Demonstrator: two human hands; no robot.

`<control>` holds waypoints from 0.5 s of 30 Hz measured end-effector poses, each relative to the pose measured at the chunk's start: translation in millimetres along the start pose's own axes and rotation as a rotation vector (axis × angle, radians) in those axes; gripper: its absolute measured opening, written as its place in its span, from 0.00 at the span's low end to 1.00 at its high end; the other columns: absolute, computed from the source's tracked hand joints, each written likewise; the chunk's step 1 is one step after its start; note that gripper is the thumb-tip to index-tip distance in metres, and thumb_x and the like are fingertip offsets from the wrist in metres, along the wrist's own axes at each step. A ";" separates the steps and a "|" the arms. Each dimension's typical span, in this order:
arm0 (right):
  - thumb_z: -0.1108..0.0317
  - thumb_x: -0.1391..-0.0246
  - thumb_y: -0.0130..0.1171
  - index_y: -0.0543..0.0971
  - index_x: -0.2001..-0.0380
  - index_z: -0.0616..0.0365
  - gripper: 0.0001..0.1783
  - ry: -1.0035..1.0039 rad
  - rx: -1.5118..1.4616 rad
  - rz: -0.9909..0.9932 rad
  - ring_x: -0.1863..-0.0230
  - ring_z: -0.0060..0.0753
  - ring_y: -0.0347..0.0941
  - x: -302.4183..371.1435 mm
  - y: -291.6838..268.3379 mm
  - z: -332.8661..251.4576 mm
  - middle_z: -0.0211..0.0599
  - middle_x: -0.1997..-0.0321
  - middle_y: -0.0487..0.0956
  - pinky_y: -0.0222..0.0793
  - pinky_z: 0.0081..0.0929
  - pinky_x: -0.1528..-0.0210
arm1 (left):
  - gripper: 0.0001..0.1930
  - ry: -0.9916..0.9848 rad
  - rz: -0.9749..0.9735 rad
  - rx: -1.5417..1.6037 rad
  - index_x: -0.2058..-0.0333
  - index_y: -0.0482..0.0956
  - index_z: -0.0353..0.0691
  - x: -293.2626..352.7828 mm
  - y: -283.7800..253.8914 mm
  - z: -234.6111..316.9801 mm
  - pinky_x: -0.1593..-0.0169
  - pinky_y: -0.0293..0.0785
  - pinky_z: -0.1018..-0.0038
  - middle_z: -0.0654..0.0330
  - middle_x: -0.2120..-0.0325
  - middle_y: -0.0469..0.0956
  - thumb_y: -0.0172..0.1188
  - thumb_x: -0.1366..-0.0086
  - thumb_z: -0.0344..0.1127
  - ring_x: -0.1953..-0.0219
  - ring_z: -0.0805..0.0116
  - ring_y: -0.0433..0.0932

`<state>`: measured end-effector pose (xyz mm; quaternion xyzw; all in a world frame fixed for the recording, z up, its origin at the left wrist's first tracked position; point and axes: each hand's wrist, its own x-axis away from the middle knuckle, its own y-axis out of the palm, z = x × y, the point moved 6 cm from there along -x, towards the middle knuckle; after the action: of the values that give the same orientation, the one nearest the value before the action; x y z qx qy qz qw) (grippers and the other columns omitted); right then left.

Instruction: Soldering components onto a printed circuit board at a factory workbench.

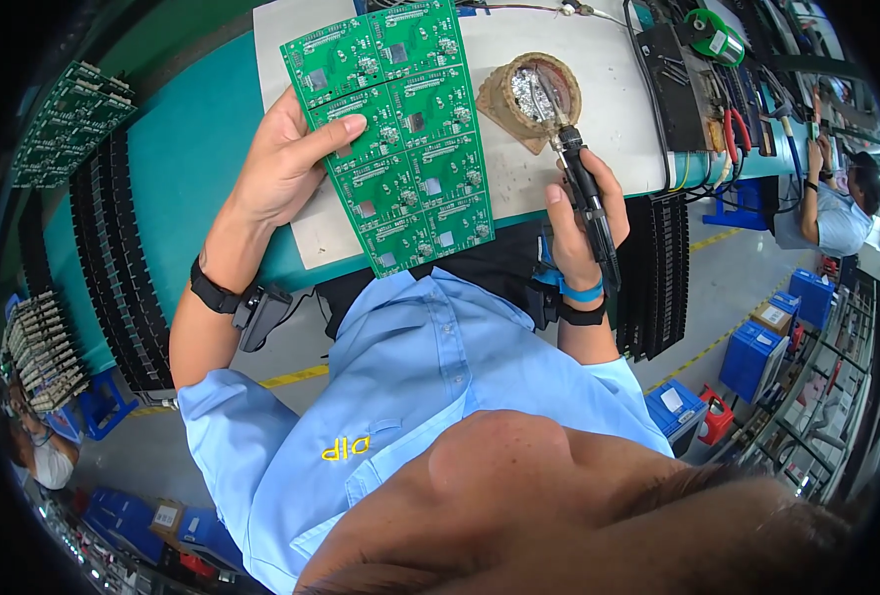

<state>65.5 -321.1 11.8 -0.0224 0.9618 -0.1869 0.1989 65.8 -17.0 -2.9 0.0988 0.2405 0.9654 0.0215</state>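
Racks (123,268) of dark slotted trays stand at nine o'clock, another rack (658,268) at three. Green panel (395,134) of small circuit boards, tilted over the grey mat (609,109), sits at twelve, pinched in the left hand (286,164). Right hand (579,223) is closed around a black soldering iron (584,183), tip in the round cleaner (531,94). Teal bench (187,149) beneath.

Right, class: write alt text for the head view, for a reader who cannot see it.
A person's left hand holds a green circuit board panel over a workbench, while the right hand holds a black soldering iron with its tip at a round tip cleaner. Racks of boards stand at both sides.
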 end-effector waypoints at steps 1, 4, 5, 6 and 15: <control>0.79 0.47 0.65 0.73 0.44 0.68 0.26 -0.016 -0.025 -0.001 0.56 0.27 0.77 0.3 -0.4 -2.6 0.43 0.54 0.79 0.73 0.25 0.50 | 0.21 0.004 -0.002 0.000 0.44 0.71 0.38 0.1 0.7 0.6 0.56 0.71 0.79 0.65 0.55 0.79 0.62 0.34 0.27 0.60 0.80 0.75; 0.79 0.48 0.64 0.73 0.45 0.69 0.25 -0.050 -0.075 -0.002 0.58 0.28 0.76 -0.8 -1.1 -12.4 0.45 0.55 0.79 0.73 0.26 0.51 | 0.21 0.011 -0.014 -0.001 0.43 0.70 0.38 0.5 -1.1 0.6 0.57 0.71 0.79 0.65 0.56 0.79 0.62 0.34 0.27 0.60 0.80 0.75; 0.78 0.48 0.64 0.73 0.46 0.69 0.25 -0.130 -0.081 -0.032 0.59 0.29 0.76 -3.1 1.0 -22.9 0.46 0.56 0.79 0.73 0.27 0.53 | 0.22 0.011 -0.026 -0.002 0.43 0.70 0.38 0.1 -2.4 -0.2 0.57 0.71 0.79 0.65 0.56 0.79 0.63 0.34 0.27 0.60 0.80 0.75; 0.78 0.49 0.65 0.74 0.46 0.69 0.25 -0.209 -0.087 -0.062 0.60 0.30 0.75 -5.3 3.4 -33.7 0.47 0.57 0.79 0.72 0.27 0.54 | 0.22 0.011 -0.039 -0.005 0.43 0.70 0.38 -0.2 -2.4 -0.2 0.57 0.71 0.79 0.65 0.55 0.79 0.63 0.34 0.27 0.60 0.80 0.75; 0.79 0.58 0.69 0.79 0.56 0.68 0.22 -0.405 -0.184 -0.222 0.68 0.41 0.78 -19.1 22.0 -73.5 0.47 0.68 0.81 0.72 0.33 0.62 | 0.22 0.062 -0.047 -0.012 0.43 0.70 0.38 5.9 9.3 8.8 0.59 0.71 0.80 0.65 0.55 0.79 0.63 0.34 0.28 0.59 0.80 0.76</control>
<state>55.0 -272.7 73.4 -0.1830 0.9068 -0.1111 0.3631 61.8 -20.6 10.2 0.0630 0.2377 0.9686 0.0372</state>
